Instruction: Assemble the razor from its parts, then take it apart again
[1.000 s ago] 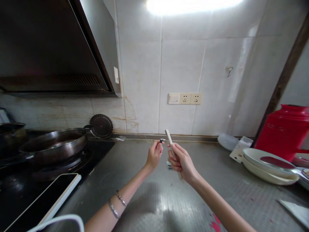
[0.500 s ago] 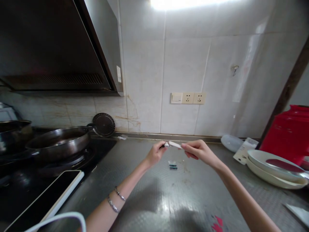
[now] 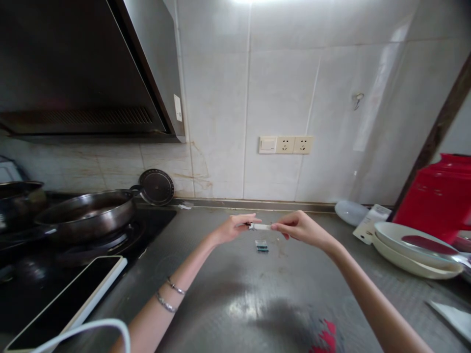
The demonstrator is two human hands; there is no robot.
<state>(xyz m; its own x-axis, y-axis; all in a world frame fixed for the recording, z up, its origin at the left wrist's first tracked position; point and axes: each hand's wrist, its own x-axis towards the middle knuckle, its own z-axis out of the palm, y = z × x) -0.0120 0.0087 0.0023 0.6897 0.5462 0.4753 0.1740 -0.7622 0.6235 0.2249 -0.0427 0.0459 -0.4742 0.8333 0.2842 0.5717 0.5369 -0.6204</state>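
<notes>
My left hand (image 3: pixel 230 229) and my right hand (image 3: pixel 303 228) meet above the metal counter, at the two ends of a slim white strip-like object (image 3: pixel 262 227). Its left end is dark and silvery, pinched between my left thumb and fingers, with some of those fingers stretched out over it. At the right end, my right thumb and forefinger grip the white part. The object's exact kind is too small to tell. Just below it on the counter lies a small clear pack (image 3: pixel 262 246) with dark teal pieces.
To the left, a steel pan (image 3: pixel 88 213) stands on the black stove, with a phone-like slab (image 3: pixel 69 299) and a white cable (image 3: pixel 106 322) nearer. Stacked pale dishes (image 3: pixel 408 260), a white box (image 3: pixel 371 223) and a red container (image 3: pixel 430 196) stand at the right.
My left hand has shifted slightly left, and its fingers have straightened. The white object has turned from slanting to nearly level. The view has tilted slightly.
</notes>
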